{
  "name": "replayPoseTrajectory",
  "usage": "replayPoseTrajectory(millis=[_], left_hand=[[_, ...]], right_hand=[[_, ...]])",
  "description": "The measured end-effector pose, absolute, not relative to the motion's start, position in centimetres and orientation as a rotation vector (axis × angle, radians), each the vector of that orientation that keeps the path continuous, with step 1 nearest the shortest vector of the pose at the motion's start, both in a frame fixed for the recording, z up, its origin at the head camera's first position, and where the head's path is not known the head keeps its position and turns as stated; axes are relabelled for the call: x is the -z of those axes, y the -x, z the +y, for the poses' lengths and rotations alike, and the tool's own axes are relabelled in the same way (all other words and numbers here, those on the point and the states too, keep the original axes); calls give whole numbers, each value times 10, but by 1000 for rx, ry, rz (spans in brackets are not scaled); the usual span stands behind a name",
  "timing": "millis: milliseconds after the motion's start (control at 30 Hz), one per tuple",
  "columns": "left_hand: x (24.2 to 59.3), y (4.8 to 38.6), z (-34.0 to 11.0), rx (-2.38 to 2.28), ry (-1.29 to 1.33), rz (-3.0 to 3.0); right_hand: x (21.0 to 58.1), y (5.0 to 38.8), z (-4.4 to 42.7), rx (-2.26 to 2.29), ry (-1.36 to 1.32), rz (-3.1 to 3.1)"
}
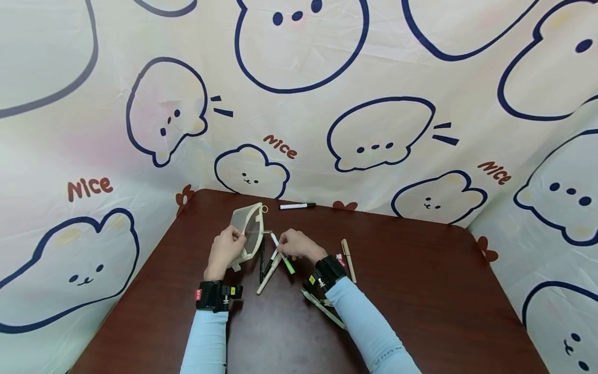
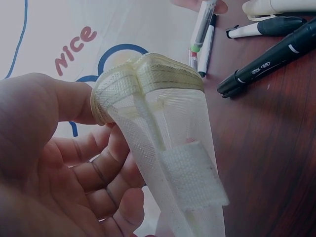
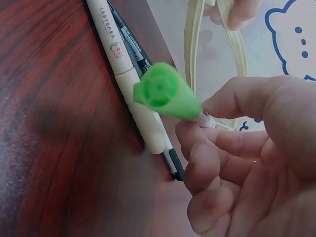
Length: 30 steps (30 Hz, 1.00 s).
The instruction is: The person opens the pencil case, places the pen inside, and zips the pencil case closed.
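mid-frame, left hand (image 1: 226, 248) pinches the likely floppy pouch (image 2: 185, 121) by its firmer-looking rim (image 2: 168, 76); right hand (image 1: 299, 244) pinches a pen (image 3: 173, 96).

Loads of room on the right of the worktop (image 1: 439, 296), but loose pens (image 1: 269, 275) clutter the way past the pouch (image 1: 254, 234)

It's a curtained-off work space here, cartoon-printed sheeting (image 1: 303, 122) surrounding a dark wood-grain table (image 1: 420, 291) on three sides!
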<state>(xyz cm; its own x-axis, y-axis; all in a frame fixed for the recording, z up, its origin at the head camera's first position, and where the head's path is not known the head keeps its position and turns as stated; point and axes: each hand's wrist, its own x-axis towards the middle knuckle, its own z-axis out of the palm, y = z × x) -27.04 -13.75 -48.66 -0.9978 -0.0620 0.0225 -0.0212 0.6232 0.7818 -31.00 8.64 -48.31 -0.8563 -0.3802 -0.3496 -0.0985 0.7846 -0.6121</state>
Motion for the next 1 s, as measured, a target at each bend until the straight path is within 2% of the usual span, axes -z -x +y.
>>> replayPoseTrajectory(millis=[1000], left_hand=[[487, 270, -138, 1311, -66, -2800]], right_hand=[[490, 337, 78, 901, 303, 2533]])
